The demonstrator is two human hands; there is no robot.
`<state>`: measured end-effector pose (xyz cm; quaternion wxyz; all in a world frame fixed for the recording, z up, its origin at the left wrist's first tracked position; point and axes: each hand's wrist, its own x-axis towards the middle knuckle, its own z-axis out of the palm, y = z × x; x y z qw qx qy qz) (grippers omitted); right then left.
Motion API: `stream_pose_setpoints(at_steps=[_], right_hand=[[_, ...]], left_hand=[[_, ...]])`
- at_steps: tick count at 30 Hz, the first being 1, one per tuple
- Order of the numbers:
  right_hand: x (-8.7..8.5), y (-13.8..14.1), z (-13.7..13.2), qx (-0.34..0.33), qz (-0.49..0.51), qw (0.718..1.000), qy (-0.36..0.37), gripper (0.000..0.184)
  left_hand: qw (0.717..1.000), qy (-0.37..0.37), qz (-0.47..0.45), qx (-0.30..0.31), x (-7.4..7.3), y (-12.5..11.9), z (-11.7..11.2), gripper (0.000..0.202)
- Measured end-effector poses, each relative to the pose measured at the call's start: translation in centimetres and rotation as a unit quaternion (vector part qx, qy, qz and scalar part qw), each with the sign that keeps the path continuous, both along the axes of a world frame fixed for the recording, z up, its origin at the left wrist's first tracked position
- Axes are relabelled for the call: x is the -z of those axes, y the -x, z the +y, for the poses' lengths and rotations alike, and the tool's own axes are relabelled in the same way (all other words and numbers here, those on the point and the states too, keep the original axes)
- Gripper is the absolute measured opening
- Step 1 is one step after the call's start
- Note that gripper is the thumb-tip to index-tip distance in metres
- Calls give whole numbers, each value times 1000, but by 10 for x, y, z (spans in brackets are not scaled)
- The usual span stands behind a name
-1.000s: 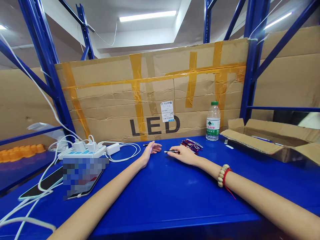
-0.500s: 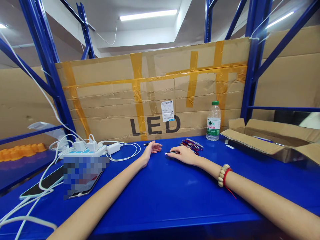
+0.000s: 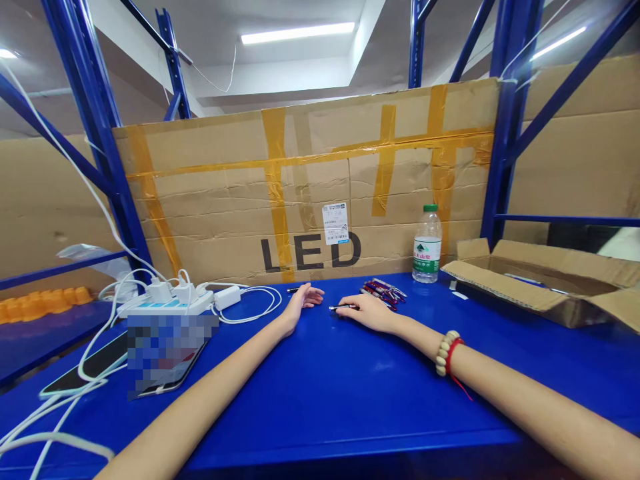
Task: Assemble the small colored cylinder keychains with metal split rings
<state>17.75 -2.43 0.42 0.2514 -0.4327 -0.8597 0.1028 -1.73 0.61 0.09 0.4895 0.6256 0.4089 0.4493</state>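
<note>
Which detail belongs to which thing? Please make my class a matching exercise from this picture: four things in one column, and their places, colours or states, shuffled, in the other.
Things
1. right hand
2. water bottle
3. heap of pens
4. small cardboard box

Details
A. dark red and purple, lying just beyond the person's fingers
B. flaps spread open, at the right side of the picture
C. gripping a slim dark pen
D. standing upright, with a green cap

Right pairs
1-C
2-D
3-A
4-B
</note>
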Motion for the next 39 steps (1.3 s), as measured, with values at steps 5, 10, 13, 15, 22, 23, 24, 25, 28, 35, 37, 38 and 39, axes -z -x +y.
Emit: stream_pose_setpoints(at_steps=[5,10,13,15,22,23,24,25,28,35,37,38,39], right_hand=[[-1,0,0,-2,-6,1000,4,34],[1,0,2,-9,7,1000,7,32],[2,-1,5,-15,15,1000,8,33],[3,-2,6,-18,20,1000,8,33],[5,-2,7,-8,24,1000,4,35],[5,-2,7,-9,26,1000,3,34],[5,-2,7,-12,28,1000,3,34],[5,-2,7,-16,30,999,3,34],[3,-1,7,-27,33,999,4,34],[5,-2,9,-41,47,998,17,36],[6,-2,10,-39,49,998,14,38],[6,-2,10,-40,51,998,13,38],[7,-2,10,-43,53,998,12,39]], left_hand=[[1000,6,-2,2,-2,0,-2,43],[1000,9,-6,-6,-1,0,-2,43],[1000,4,-6,-2,0,0,0,43],[1000,2,-2,5,1,1,0,44],[1000,-5,5,15,1,3,1,44],[1000,-5,5,15,1,3,1,44],[1000,-4,4,14,1,3,0,44],[1000,-2,3,12,1,3,0,44],[1000,1,0,9,0,2,-1,43],[1000,2,3,10,-2,1,-4,42],[1000,2,5,8,-2,1,-3,42],[1000,1,5,8,-1,1,-3,43],[1000,-1,5,9,-1,2,-2,43]])
